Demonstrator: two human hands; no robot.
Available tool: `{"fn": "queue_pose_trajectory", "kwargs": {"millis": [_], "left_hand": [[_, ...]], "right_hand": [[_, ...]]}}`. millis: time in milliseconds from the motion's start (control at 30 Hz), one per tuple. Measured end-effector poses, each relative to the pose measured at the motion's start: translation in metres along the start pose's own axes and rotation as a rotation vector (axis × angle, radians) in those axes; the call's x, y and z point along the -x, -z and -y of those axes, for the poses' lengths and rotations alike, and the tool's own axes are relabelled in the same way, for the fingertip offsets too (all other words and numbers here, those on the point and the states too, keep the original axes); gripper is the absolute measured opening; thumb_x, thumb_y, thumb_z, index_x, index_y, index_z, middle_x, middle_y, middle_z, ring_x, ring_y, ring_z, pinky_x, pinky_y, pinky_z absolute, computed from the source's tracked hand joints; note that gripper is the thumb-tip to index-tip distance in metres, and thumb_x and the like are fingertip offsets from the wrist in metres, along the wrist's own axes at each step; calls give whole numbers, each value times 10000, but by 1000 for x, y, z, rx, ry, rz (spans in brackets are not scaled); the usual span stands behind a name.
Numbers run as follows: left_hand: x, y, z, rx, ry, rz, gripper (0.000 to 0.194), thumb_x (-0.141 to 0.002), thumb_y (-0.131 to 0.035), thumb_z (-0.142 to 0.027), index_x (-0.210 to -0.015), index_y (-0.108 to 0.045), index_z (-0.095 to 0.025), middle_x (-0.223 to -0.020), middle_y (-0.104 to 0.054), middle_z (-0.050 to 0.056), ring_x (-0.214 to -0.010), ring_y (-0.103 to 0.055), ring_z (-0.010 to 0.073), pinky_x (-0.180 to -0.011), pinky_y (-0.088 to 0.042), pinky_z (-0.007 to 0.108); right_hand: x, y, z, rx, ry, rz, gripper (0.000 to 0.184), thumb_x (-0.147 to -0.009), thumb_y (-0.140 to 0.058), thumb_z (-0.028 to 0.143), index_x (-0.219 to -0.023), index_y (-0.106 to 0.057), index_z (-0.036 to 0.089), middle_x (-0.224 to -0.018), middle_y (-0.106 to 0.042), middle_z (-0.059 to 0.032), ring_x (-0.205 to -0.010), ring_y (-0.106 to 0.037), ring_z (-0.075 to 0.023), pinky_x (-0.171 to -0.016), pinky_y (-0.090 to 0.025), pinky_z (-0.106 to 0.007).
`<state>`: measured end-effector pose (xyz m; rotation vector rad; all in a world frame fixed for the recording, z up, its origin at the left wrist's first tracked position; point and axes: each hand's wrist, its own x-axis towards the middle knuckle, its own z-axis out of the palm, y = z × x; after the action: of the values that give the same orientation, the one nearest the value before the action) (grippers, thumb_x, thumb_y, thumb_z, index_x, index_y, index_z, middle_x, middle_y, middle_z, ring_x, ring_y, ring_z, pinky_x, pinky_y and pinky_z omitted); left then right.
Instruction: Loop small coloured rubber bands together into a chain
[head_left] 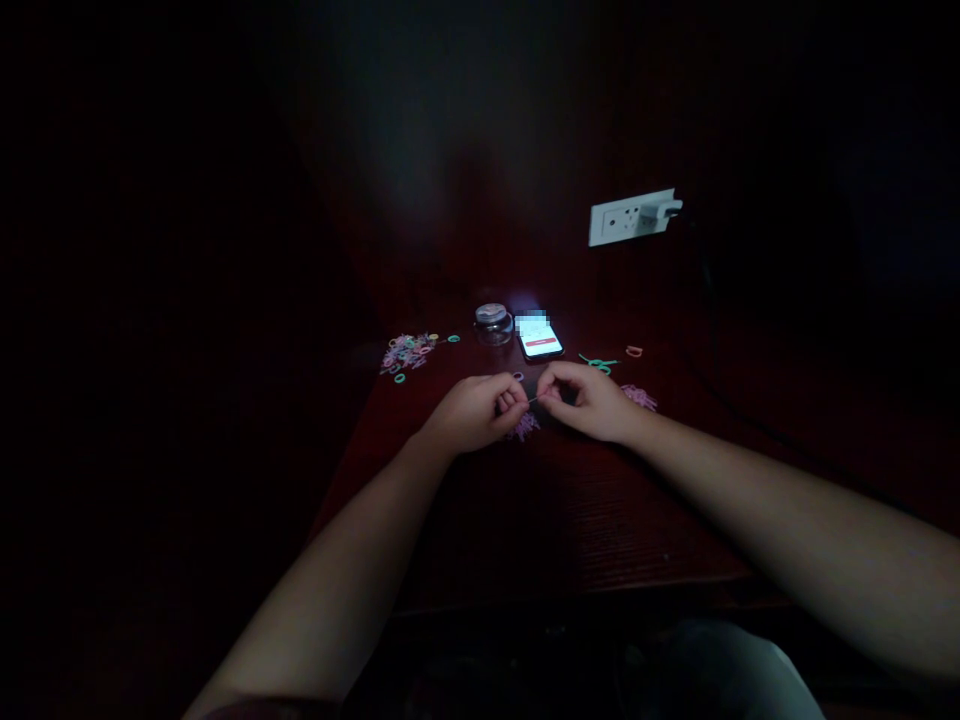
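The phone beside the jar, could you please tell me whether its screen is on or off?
On: the phone shows a brightly lit, mostly white screen with a red bar.

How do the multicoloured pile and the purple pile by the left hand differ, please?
The multicoloured pile mixes pink, green and yellow; the purple pile looks mostly purple. The multicoloured pile lies uncovered, while the left hand partly hides the purple pile. Both lie on the table.

free: near tabletop [517, 535] | obstacles: purple pieces [525, 428] mid-table; jar [493, 328], phone [541, 340] behind
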<state>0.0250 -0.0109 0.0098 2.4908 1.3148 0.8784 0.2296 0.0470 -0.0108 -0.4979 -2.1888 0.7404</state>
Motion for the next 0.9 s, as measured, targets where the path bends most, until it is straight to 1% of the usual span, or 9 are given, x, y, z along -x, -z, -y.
{"fn": "queue_pose_trajectory", "kwargs": {"millis": [233, 300, 367, 433, 500, 633, 767, 833, 900], "left_hand": [[1, -1, 2, 5, -9, 8, 48, -834, -576, -201, -832, -612, -169, -731, -652, -1, -628, -589, 93, -616, -473, 224], [1, -1, 2, -2, 3, -50, 70, -838, -598, -233, -860, -610, -167, -743, -653, 2, -635, -585, 95, -617, -474, 225], [2, -1, 2, -36, 9, -135, 179, -825, -648, -300, -939, -614, -167, -802, -664, 15, -666, -584, 107, -633, -480, 238], [1, 0, 1, -81, -17, -178, 282, -798, -692, -349, -1006, -620, -173, -856, -669, 23, -697, -586, 119, -655, -483, 253], [1, 0, 1, -106, -47, -167, 245, -807, -683, -336, -995, -641, -184, -839, -666, 12, -696, -588, 119, -655, -478, 253], [0, -1, 2, -96, -55, -139, 86, -849, -605, -244, -872, -665, -186, -747, -653, -6, -645, -586, 105, -626, -467, 237], [0, 0, 1, -72, -46, -131, 117, -839, -618, -259, -913, -664, -182, -775, -660, 1, -653, -592, 107, -629, -472, 237], [0, 1, 0, -65, -46, -97, 148, -832, -636, -270, -950, -664, -185, -800, -661, 4, -673, -597, 109, -644, -474, 239], [0, 1, -1, -61, -53, -60, 111, -840, -626, -253, -921, -666, -188, -786, -653, 0, -674, -596, 107, -653, -469, 236]], "right_hand": [[-1, 1, 2, -38, -28, -84, 94, -818, -573, 253, -771, -566, 172, -653, -511, 20, -605, -454, -116, -577, -364, -254], [-1, 1, 3, -36, -25, -88, 85, -818, -571, 240, -769, -565, 171, -647, -499, 23, -597, -444, -112, -569, -357, -249], [-1, 1, 3, -22, -19, -57, 67, -815, -571, 221, -772, -573, 169, -647, -493, 25, -593, -439, -110, -565, -355, -243], [0, 0, 3, -12, -2, -23, 57, -813, -573, 209, -776, -580, 167, -651, -494, 25, -595, -444, -108, -567, -362, -239], [0, -1, 3, -11, 17, -9, 56, -812, -575, 206, -779, -588, 164, -646, -492, 27, -589, -446, -107, -566, -368, -238], [0, -2, 3, -13, 38, -14, 53, -812, -574, 193, -786, -603, 157, -645, -492, 29, -573, -444, -101, -556, -369, -235], [-1, -1, 2, -22, 32, -17, 49, -811, -582, 191, -788, -610, 158, -652, -500, 28, -575, -447, -99, -553, -368, -232], [-1, -1, 2, -26, 13, -1, 52, -811, -588, 195, -789, -615, 157, -632, -485, 34, -565, -437, -99, -545, -360, -230], [-1, -1, 3, -28, -3, 13, 51, -812, -592, 196, -792, -617, 157, -620, -467, 39, -559, -424, -100, -539, -352, -228]]}}
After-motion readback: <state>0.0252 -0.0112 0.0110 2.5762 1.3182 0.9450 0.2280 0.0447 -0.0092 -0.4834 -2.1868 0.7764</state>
